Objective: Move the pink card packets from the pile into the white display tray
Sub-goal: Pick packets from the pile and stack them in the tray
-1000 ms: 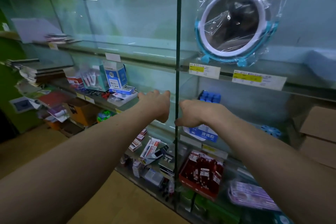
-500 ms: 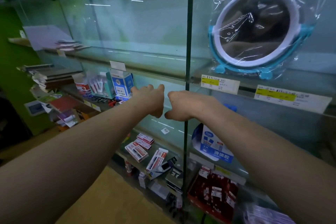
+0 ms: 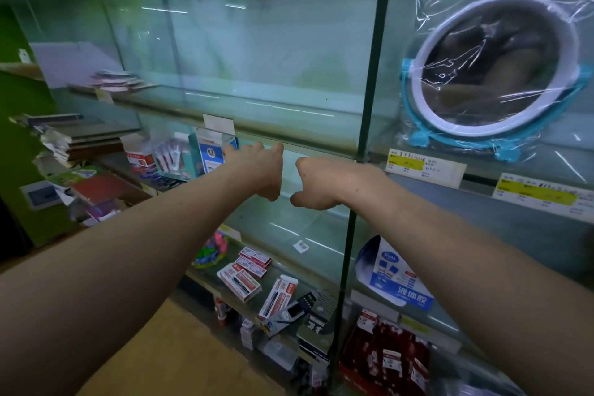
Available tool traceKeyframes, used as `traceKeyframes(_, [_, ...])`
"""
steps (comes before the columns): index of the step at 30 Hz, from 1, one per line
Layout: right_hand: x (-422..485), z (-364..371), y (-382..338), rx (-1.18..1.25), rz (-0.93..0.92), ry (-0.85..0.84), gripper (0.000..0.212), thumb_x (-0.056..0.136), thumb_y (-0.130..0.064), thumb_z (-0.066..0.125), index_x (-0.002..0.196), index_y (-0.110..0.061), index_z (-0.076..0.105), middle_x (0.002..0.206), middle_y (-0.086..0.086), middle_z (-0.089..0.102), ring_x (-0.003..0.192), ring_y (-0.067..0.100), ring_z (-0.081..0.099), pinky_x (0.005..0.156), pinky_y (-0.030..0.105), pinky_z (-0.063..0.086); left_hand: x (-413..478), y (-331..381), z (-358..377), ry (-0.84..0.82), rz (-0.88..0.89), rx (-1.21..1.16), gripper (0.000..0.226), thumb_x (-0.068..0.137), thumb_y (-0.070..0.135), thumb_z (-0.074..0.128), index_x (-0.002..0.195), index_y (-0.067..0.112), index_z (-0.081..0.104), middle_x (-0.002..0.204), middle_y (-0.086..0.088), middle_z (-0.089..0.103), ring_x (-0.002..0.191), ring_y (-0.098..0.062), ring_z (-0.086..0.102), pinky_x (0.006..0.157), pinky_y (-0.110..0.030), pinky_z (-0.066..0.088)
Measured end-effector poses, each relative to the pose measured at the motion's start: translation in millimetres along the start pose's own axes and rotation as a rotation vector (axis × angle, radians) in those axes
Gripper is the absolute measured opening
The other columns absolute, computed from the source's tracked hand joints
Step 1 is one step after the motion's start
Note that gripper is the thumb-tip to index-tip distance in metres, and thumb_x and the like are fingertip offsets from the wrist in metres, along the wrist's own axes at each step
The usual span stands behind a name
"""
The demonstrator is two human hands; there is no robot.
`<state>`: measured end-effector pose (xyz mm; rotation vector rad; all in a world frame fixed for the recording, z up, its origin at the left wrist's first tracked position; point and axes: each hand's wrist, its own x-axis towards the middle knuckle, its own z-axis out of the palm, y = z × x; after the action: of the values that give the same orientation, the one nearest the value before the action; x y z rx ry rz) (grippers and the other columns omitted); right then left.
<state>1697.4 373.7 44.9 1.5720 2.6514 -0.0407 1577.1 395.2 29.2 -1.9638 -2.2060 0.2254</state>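
Note:
A small stack of flat pinkish packets lies on an upper glass shelf at the far left. I cannot make out a white display tray. Both my arms reach straight forward at the middle shelf. My left hand is just under that shelf's front edge, back up and thumb pointing down. My right hand is a hand's width to its right, also back up. The fingers of both bend away from me and are hidden, so I cannot tell whether they hold anything.
A dark vertical glass edge runs down just right of my hands. A wrapped blue-and-white round mirror stands at the upper right above yellow price labels. Boxes of pens, a red box and stationery fill the lower shelves.
My view has moved closer to the shelves and a little left. Both hands stay side by side in the same pose and now sit nearer the middle shelf's edge.

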Motion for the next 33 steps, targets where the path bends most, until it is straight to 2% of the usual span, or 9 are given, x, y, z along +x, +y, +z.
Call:
traceKeyframes(2, [7.9,-2.3,-9.3,-0.012,0.024,0.003,0.024,0.095,-0.027,0.05,0.112,-0.01,0.052,0.079,0.001,0.047,0.077,0.023,0.052,0.051,0.027,0.034,5.9,-11.6,2.6,-0.001,0.022,-0.011,0.091,0.081,0.034,0.07,0.148,0.018,0.012,0.144,-0.018,0.035,0.133,-0.036,0.035,0.107,-0.061,0.022])
traceKeyframes(6, [28.9,-1.4,-35.5,-0.032,0.07,0.018,0.023,0.094,-0.027,0.051,0.109,-0.01,0.053,0.097,0.006,0.056,0.082,0.025,0.053,0.051,0.026,0.034,16.3,-41.3,10.0,0.014,0.062,-0.031,0.088,0.081,0.032,0.069,0.148,0.017,0.013,0.143,-0.019,0.035,0.133,-0.035,0.035,0.108,-0.061,0.019])
traceKeyframes(9, [50.8,-3.0,-61.3,-0.037,0.096,0.017,0.018,0.094,-0.026,0.051,0.105,-0.011,0.05,0.107,0.008,0.059,0.083,0.026,0.05,0.049,0.025,0.031,25.8,-70.8,16.8,0.036,0.095,-0.021,0.081,0.08,0.03,0.069,0.143,0.017,0.02,0.138,-0.018,0.04,0.128,-0.034,0.04,0.105,-0.056,0.025])
traceKeyframes(11, [64.1,-7.3,-79.8,-0.023,0.114,0.024,0.02,0.094,-0.028,0.053,0.105,-0.012,0.049,0.11,0.008,0.059,0.084,0.026,0.05,0.055,0.028,0.036,32.6,-92.3,20.5,0.047,0.111,-0.004,0.082,0.079,0.029,0.07,0.143,0.017,0.02,0.137,-0.017,0.041,0.126,-0.035,0.042,0.103,-0.055,0.028])
traceKeyframes(14, [81.5,-14.7,-108.1,-0.008,0.151,0.052,0.032,0.093,-0.033,0.054,0.116,-0.011,0.051,0.11,0.005,0.058,0.089,0.027,0.05,0.07,0.028,0.038,41.9,-124.5,23.4,0.06,0.128,-0.027,0.08,0.077,0.028,0.071,0.141,0.017,0.023,0.135,-0.016,0.041,0.125,-0.036,0.041,0.103,-0.057,0.026])
traceKeyframes(18, [107.8,-26.9,-138.4,-0.019,0.214,0.146,0.042,0.092,-0.03,0.054,0.126,-0.009,0.045,0.125,0.011,0.056,0.109,0.03,0.055,0.076,0.029,0.04,56.1,-164.5,20.5,0.125,0.127,-0.013,0.077,0.077,0.028,0.07,0.139,0.018,0.026,0.138,-0.015,0.037,0.128,-0.034,0.037,0.102,-0.054,0.03])
traceKeyframes(22, [136.7,-41.1,-161.1,-0.022,0.284,0.217,0.049,0.091,-0.034,0.055,0.131,-0.01,0.041,0.131,0.014,0.05,0.118,0.033,0.049,0.08,0.032,0.038,72.3,-200.4,14.9,0.214,0.145,-0.018,0.077,0.078,0.03,0.07,0.14,0.017,0.026,0.137,-0.015,0.035,0.127,-0.033,0.035,0.099,-0.048,0.034])
traceKeyframes(25, [158.8,-53.8,-173.9,-0.012,0.32,0.234,0.054,0.09,-0.039,0.054,0.133,-0.01,0.039,0.133,0.014,0.048,0.12,0.034,0.046,0.089,0.037,0.042,86.2,-221.8,8.2,0.238,0.15,-0.018,0.081,0.08,0.032,0.069,0.144,0.017,0.022,0.139,-0.016,0.033,0.13,-0.034,0.033,0.103,-0.051,0.03])
traceKeyframes(33, [211.4,-81.9,-179.6,-0.046,0.375,0.285,0.051,0.092,-0.04,0.051,0.132,-0.01,0.039,0.129,0.013,0.048,0.117,0.032,0.045,0.083,0.037,0.04,136.5,-254.2,-6.5,0.303,0.147,-0.027,0.069,0.084,0.027,0.063,0.141,0.018,0.025,0.135,-0.014,0.035,0.125,-0.032,0.036,0.103,-0.051,0.029])
